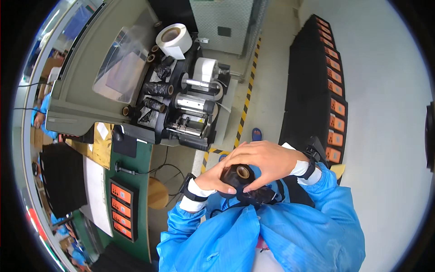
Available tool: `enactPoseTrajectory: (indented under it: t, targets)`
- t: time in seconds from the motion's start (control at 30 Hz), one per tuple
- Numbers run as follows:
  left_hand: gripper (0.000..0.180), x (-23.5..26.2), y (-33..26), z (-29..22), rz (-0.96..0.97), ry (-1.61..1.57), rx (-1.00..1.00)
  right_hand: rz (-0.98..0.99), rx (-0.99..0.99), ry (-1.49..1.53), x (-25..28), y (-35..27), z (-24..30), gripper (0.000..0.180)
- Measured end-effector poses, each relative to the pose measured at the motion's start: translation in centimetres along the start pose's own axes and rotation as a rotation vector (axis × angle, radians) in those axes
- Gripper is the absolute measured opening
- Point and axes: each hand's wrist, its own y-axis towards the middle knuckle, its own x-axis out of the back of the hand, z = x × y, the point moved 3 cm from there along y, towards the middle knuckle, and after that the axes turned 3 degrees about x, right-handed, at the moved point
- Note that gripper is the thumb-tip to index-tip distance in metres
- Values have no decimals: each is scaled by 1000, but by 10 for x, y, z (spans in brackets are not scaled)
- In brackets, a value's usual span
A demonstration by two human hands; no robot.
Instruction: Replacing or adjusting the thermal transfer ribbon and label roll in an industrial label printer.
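Observation:
Close in front of my body, both hands hold a black printer ribbon roll (232,176) with a brown cardboard core facing up. My left hand (213,178) is curled around the roll's left side, thumb on its near face. Arching over the far side, my right hand (267,159) has its thumb pressed near the bottom of the roll, close to the left thumb. Loose, crinkled black ribbon hangs beside the roll under my right hand. The fingers partly hide the roll's sides.
An opened label printer (192,104) stands ahead on the left, with several black ribbon rolls (156,89) and a white label roll (174,38) on it. Left is a green table (141,181) bearing a black tray with orange labels (121,209). Black stacks with orange labels (308,81) line the right.

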Motion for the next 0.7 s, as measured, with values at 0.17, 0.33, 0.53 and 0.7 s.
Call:
enactPoseTrajectory:
  t: [0.17,0.33,0.53,0.7]
  targets:
    - [114,20,55,7,-174,-304,-111,-39,-8,272,59,-3,-85,65]
    - [88,27,126,26,-260,-682,-245,-265,-149,288,113,-24,-177,69]
    - [74,25,186,2,-717,-591,-320,-284,-210,362,140,-17,-225,69]
    - [67,34,194,-5,-854,-628,-342,-231,-50,202,148,-1,-234,71]
